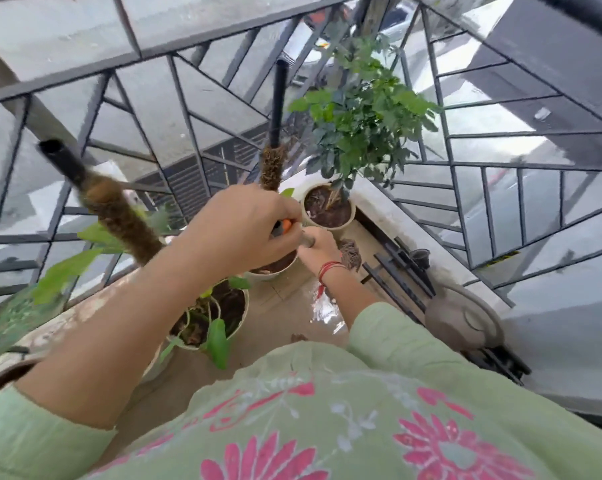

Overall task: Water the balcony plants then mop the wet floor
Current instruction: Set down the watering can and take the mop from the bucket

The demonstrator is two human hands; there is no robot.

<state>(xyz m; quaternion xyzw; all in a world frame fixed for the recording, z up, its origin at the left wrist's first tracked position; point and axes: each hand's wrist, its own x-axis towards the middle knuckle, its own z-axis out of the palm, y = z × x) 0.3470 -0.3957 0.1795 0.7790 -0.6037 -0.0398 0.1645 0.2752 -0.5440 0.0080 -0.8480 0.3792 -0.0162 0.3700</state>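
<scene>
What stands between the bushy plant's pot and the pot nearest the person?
Head view: a third pot, soil showing, stands there, largely hidden behind the left hand that grips the mop handle.

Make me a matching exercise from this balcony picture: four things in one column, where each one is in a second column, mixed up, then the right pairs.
Things
1. left hand
2. right hand
3. bushy plant
4. wet patch

Places
A. on the floor, beside the right forearm
B. gripping the orange top of the mop handle
C. in the far pot, by the railing
D. gripping the grey part of the same handle, lower down

Pairs: 1-B, 2-D, 3-C, 4-A
</scene>
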